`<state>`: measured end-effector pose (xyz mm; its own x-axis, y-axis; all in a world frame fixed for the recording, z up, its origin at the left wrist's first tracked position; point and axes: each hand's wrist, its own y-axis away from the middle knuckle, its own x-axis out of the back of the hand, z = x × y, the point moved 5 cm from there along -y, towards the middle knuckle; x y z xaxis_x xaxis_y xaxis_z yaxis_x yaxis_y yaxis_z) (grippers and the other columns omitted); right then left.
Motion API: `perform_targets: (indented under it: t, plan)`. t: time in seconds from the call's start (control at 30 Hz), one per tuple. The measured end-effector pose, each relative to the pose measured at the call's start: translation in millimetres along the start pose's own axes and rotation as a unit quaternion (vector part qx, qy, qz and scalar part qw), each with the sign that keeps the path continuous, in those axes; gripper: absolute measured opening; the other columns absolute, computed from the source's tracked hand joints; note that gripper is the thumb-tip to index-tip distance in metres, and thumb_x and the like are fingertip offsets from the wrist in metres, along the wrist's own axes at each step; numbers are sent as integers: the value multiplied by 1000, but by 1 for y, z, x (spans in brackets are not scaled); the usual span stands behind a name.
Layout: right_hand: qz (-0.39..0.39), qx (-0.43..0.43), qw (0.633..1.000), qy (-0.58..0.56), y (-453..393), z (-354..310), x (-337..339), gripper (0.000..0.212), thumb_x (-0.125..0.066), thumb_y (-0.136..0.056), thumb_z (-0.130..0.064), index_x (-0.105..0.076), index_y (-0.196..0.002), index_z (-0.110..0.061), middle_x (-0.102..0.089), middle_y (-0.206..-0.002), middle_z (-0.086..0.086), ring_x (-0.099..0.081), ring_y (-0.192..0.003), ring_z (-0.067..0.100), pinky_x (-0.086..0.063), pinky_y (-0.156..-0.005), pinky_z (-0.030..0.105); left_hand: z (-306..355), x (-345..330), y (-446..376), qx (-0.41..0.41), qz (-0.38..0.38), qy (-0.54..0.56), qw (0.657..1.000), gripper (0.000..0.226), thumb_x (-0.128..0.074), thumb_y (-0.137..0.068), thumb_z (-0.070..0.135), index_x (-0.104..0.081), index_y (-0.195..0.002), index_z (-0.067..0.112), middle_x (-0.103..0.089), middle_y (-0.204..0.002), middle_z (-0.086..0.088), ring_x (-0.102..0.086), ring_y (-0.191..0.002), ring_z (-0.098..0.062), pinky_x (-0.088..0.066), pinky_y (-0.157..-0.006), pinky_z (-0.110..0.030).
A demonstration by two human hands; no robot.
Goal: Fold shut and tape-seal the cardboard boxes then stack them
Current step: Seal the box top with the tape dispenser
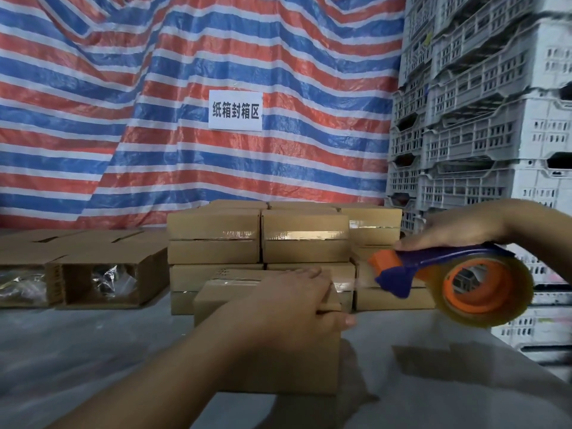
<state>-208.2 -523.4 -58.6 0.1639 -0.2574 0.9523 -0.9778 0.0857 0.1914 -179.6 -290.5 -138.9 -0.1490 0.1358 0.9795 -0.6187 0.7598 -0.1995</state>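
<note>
Hanging behind everything, a striped tarp (123, 103) filled twelve o'clock; white crates (483, 125) rose at two. Taped boxes (260, 236) were stacked at centre. A small box (266, 363) sat at six, the left hand (294, 308) pressing flat on it, fingers together. At three, the right hand (458, 227) gripped the tape dispenser (448, 274).

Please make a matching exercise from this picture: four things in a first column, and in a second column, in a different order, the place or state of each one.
Things
1. brown cardboard box nearest the camera
2. blue and orange tape dispenser
3. open brown cardboard boxes
4. stack of taped brown boxes

Places or states
A. on the left, plastic-wrapped contents showing
B. held above the table in the right hand
C. behind the near box, before the striped tarp
D. under the left hand

Pairs: 1-D, 2-B, 3-A, 4-C
</note>
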Motion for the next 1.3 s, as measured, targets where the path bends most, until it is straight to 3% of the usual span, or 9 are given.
perform_targets:
  t: [0.17, 0.3, 0.53, 0.67, 0.9, 0.97, 1.07, 1.2, 1.3]
  plan:
    - [80, -15, 973, 214, -15, -51, -28, 61, -49, -82, -79, -65, -73, -21, -65, -67, -6, -62, -60, 12, -47, -59, 28, 3, 1, 0, -14, 5, 22, 1000, 67, -38, -96, 64, -18, -154, 36, -26, -159, 7, -29, -142, -14, -25, -104, -28]
    - [125, -52, 883, 449, -22, -58, -54, 48, -50, -91, -65, -39, -68, -24, -50, -71, -6, -44, -59, 13, -44, -62, 30, 4, 1, 2, 0, -7, -1, 1000, 68, -36, -95, 66, -19, -154, 37, -14, -164, 5, -20, -148, -17, -22, -114, -35]
    - [350, -87, 877, 317, -16, 2, -79, 65, -28, -86, -83, -57, -77, -26, -57, -70, -8, -50, -57, 11, -31, -45, 26, 1, -1, 1, 6, 0, 9, 1000, 65, -35, -94, 68, -19, -152, 43, -11, -164, 7, -17, -149, -19, -20, -116, -39]
    - [367, -121, 879, 279, -15, 18, -106, 68, -26, -85, -84, -46, -61, -24, -48, -61, -9, -40, -48, 8, -24, -40, 25, 0, -3, -1, 0, 7, 10, 1000, 64, -35, -95, 67, -21, -151, 43, -15, -163, 7, -20, -147, -18, -22, -115, -38]
    - [341, -150, 900, 226, -18, 17, -117, 74, -16, -84, -86, -54, -68, -24, -53, -67, -8, -45, -54, 10, -29, -45, 27, 0, -2, 0, -10, 19, 6, 1000, 64, -34, -94, 69, -23, -151, 42, -20, -161, 7, -24, -145, -17, -25, -113, -38]
    - [376, -119, 908, 142, -13, 3, -104, 81, -4, -80, -85, -56, -75, -23, -57, -74, -4, -52, -63, 15, -37, -52, 30, 1, -2, -1, -8, 19, 1, 1000, 65, -34, -94, 68, -24, -151, 40, -22, -161, 5, -25, -145, -18, -26, -113, -38]
    - [418, 40, 892, -169, -4, -31, -88, 80, -10, -81, -82, -59, -112, -26, -61, -105, -7, -58, -94, 10, -45, -80, 31, 2, -2, -1, -6, 14, -14, 1000, 67, -34, -94, 68, -22, -152, 37, -20, -162, 2, -23, -146, -20, -24, -114, -39]
    - [250, 99, 812, -518, -26, -80, -104, 67, -24, -98, -68, -34, -153, -31, -38, -155, -9, -35, -142, 13, -24, -116, 36, 3, 0, 0, -10, 28, -11, 1000, 73, -35, -94, 68, -22, -154, 28, -27, -159, 1, -29, -143, -18, -27, -114, -37]
    - [155, 98, 759, -624, -42, -104, -131, 71, -34, -96, -68, -40, -151, -24, -45, -152, 1, -42, -139, 19, -29, -117, 36, 2, 1, 0, -17, 51, 4, 999, 86, -45, -92, 64, -11, -158, 21, -25, -161, 2, -28, -144, -13, -26, -116, -31]
